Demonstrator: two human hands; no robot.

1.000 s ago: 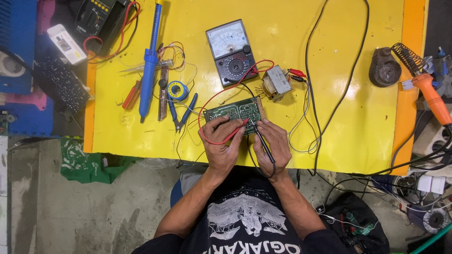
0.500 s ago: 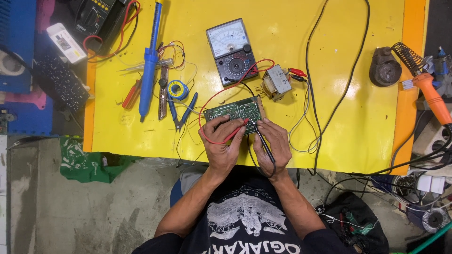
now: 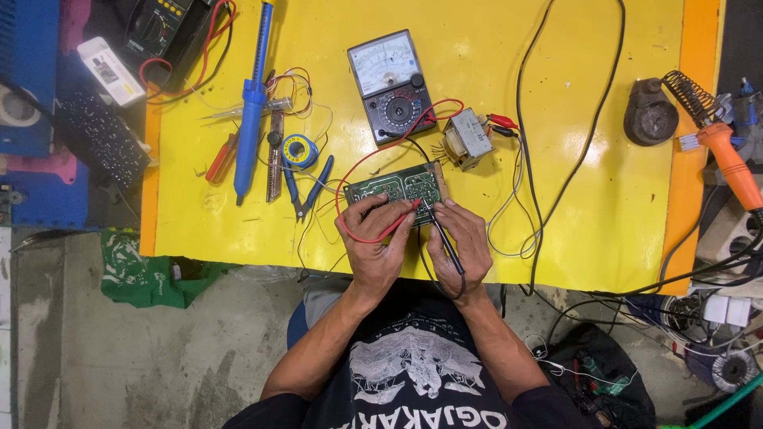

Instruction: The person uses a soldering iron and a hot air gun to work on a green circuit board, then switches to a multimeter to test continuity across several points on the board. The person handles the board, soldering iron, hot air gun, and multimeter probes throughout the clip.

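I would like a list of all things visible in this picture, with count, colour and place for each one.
table: one, yellow, orange edge at right
circuit board: one, green, table centre, under both hands
analog multimeter: one, black with white dial, above the board
transformer: one, grey, right of the meter
desoldering pump: one, blue, left part
solder reel: one, blue, beside the pump
pliers: one, blue handles, left of the board
soldering iron: one, orange handle, right edge
left hand: holds red probe on the board
right hand: holds black probe on the board
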